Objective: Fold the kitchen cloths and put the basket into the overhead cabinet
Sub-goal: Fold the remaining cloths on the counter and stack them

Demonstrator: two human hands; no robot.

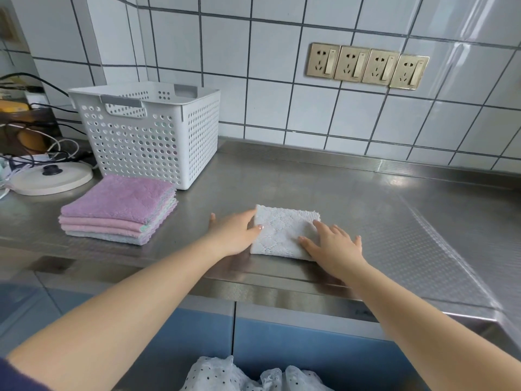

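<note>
Folding of a kitchen cloth at a steel bench (352, 193), seen from the head. Hidden or unclear: the fingers of the left hand (235, 234) disappear at the cloth's left edge, with the thumb lying on top, so it seems to pinch that edge, though the fingers underneath cannot be seen. The inside of the basket (146, 131) is screened by its perforated walls; its contents cannot be told. Objects at 9 o'clock, among them cables (42, 148) and a round white base (50, 179), are cut off by the frame edge.

The white cloth (284, 232), folded to a small rectangle with a quilted texture, lies near the front edge of the bench at the centre of the view. The right hand (335, 244) rests flat on its right part, fingers spread and straight. A stack of folded cloths (118, 210), purple on top with pink and grey below, lies at 9 o'clock from the white cloth, just in front of the white basket with grey handles.

The bench is brushed metal, embossed toward 3 o'clock. Behind it rises a wall of white tiles (253, 52) with dark grout, bearing four gold sockets (366, 66) at 1 o'clock. Blue cabinet fronts (282, 348) lie below.
</note>
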